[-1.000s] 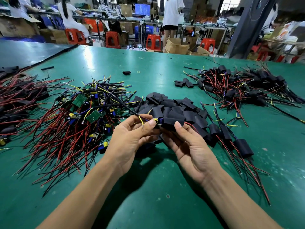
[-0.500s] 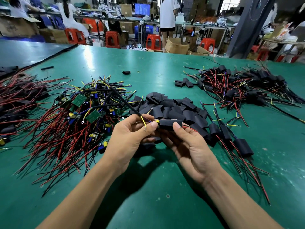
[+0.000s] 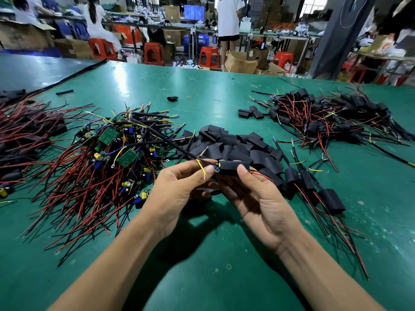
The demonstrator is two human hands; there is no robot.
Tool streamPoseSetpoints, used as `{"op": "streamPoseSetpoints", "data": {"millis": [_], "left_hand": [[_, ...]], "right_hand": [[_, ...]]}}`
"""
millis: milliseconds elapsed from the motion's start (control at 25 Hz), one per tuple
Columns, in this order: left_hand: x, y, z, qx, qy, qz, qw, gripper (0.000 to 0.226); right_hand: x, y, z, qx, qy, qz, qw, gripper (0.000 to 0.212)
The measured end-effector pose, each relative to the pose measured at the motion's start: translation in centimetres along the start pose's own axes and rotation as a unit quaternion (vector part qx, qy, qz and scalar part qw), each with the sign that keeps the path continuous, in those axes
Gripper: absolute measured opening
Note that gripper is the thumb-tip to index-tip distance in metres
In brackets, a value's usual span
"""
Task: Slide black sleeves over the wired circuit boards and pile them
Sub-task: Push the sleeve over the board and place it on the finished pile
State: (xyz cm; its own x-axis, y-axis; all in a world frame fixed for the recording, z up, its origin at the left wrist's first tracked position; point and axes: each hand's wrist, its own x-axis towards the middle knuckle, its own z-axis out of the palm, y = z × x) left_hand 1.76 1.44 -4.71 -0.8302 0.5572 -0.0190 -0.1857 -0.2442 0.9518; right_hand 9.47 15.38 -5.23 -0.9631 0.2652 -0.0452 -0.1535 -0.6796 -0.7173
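Observation:
Both hands hold one wired circuit board above the green table [image 3: 202, 254]. A black sleeve [image 3: 232, 167] covers nearly all of the board; only its blue and yellow end shows at the left. My right hand [image 3: 258, 198] pinches the sleeve with the thumb on top. My left hand [image 3: 179, 189] grips the board's black cable and yellow wire at that exposed end. Red wires trail out of the sleeve to the right. Bare boards with red wires [image 3: 107, 158] lie heaped on the left. Loose black sleeves [image 3: 238, 144] are piled just beyond my hands.
A heap of sleeved boards [image 3: 325, 117] lies at the back right, a few more [image 3: 323, 196] right of my hand. Another wire heap [image 3: 20, 135] sits at the far left. A stray sleeve [image 3: 172, 98] lies farther back. People, red stools and cartons stand beyond the table.
The sleeve has slid left over the board, so less of the board's end shows. Both hands have risen slightly.

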Motion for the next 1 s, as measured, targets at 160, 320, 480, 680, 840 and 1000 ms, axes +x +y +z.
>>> {"op": "streamPoseSetpoints", "data": {"millis": [160,320,480,680,840,1000], "left_hand": [[-0.05,0.08,0.07,-0.004,0.02,-0.007,1.0,0.022],[-0.07,0.36,-0.05,-0.01,0.015,-0.013,1.0,0.024],[-0.01,0.32,-0.1,-0.006,0.021,-0.02,1.0,0.021],[0.08,0.32,-0.37,0.015,0.022,-0.028,0.999,0.01],[0.33,0.39,-0.53,0.017,0.026,-0.027,0.999,0.024],[0.39,0.42,-0.72,0.014,0.005,-0.035,0.999,0.03]], "right_hand": [[-0.33,-0.04,0.13,-0.019,-0.013,0.004,1.0,0.034],[-0.45,-0.05,0.25,-0.03,-0.02,0.001,0.999,0.031],[-0.52,-0.03,0.13,-0.044,-0.032,0.003,0.999,0.033],[-0.44,-0.36,0.09,-0.108,0.018,0.035,0.993,0.043],[-0.33,-0.53,0.0,-0.097,0.042,0.112,0.988,0.025],[-0.32,-0.43,-0.4,-0.073,0.038,0.109,0.991,0.026]]}}
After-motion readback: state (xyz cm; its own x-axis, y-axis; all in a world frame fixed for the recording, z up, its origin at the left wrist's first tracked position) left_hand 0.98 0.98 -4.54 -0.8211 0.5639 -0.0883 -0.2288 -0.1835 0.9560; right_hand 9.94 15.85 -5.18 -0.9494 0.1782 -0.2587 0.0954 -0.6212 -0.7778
